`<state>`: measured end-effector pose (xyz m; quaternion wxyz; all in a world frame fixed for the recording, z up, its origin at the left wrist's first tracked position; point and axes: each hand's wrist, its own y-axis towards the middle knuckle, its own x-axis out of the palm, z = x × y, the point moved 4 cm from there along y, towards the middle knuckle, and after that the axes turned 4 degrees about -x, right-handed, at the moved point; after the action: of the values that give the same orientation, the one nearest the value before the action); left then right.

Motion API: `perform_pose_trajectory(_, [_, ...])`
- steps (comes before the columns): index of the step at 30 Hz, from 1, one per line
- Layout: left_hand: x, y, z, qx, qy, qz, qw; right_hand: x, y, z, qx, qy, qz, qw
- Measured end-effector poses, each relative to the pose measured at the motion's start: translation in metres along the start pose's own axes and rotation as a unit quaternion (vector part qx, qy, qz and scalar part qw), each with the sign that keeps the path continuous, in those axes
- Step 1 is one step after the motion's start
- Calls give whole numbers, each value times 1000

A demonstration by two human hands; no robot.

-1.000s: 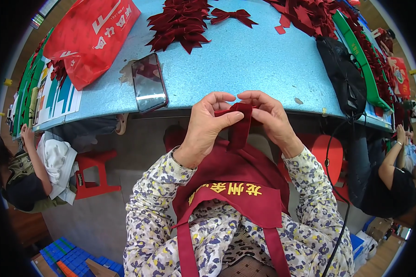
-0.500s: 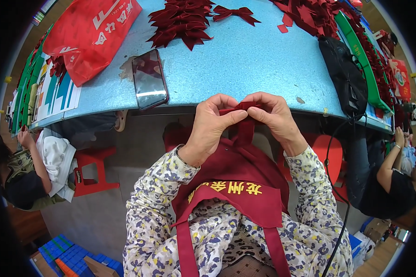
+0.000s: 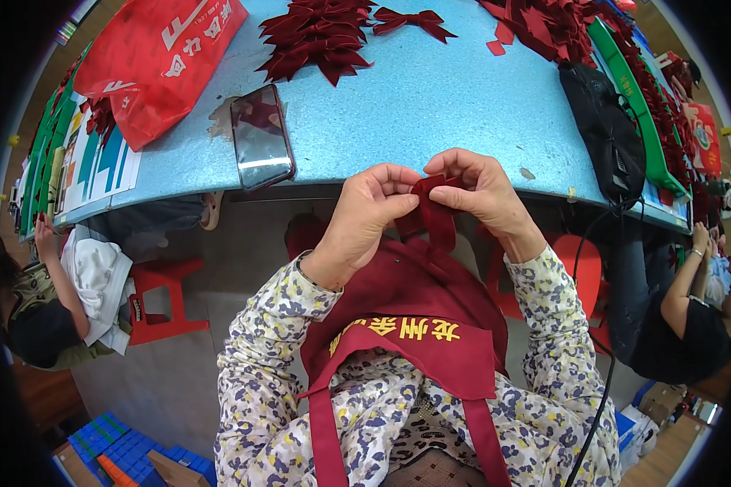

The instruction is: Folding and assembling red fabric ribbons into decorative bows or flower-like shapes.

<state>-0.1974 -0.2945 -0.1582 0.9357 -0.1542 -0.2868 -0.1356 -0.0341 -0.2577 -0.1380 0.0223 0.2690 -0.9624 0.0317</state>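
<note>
A dark red velvet ribbon [image 3: 437,217] hangs folded between my hands, in front of the table's near edge. My left hand [image 3: 375,203] pinches its left side between thumb and fingers. On the other side, my right hand [image 3: 477,195] grips the ribbon's upper part, thumb against the fingertips. The fold between the fingertips is partly hidden. Finished-looking dark red bows [image 3: 315,39] lie stacked in a pile at the far middle of the table, and a single bow [image 3: 414,24] rests just right of them.
On the blue table [image 3: 447,105] lie a phone [image 3: 261,138], a red bag [image 3: 162,69] and a black pouch [image 3: 601,130] with a cable. Red ribbon pieces [image 3: 536,28] heap up at the far right beside a green tray [image 3: 633,105]. Other people sit at both sides.
My right hand has lifted slightly and its fingers have spread a little. The ribbon has turned, so more of its band shows between my hands. My left hand has barely moved.
</note>
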Motion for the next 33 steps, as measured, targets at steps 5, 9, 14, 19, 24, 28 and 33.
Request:
perform_pose_trajectory(5, [-2, 1, -1, 37, 56, -8, 998, 2, 2, -1, 4, -18, -12, 1000])
perform_pose_trajectory(9, [-1, 1, 1, 41, 58, -19, 997, 2, 2, -3, 5, -18, -15, 1000])
perform_pose_trajectory(14, [-1, 1, 0, 61, 50, -36, 996, 3, 2, -5, -3, -9, -8, 1000])
perform_pose_trajectory(19, [2, 0, 3, 88, 84, -35, 992, 5, 2, -8, -31, -2, -5, 1000])
perform_pose_trajectory(24, [-3, 0, 0, 100, 71, -19, 992, 15, -2, -32, -319, -396, 129, 851])
perform_pose_trajectory(28, [-4, -1, 2, 107, 49, 1, 993, 32, -14, -36, -367, -539, 104, 751])
perform_pose_trajectory(33, [-5, -1, 4, 134, 67, 17, 989, 47, -18, -39, -379, -560, 115, 728])
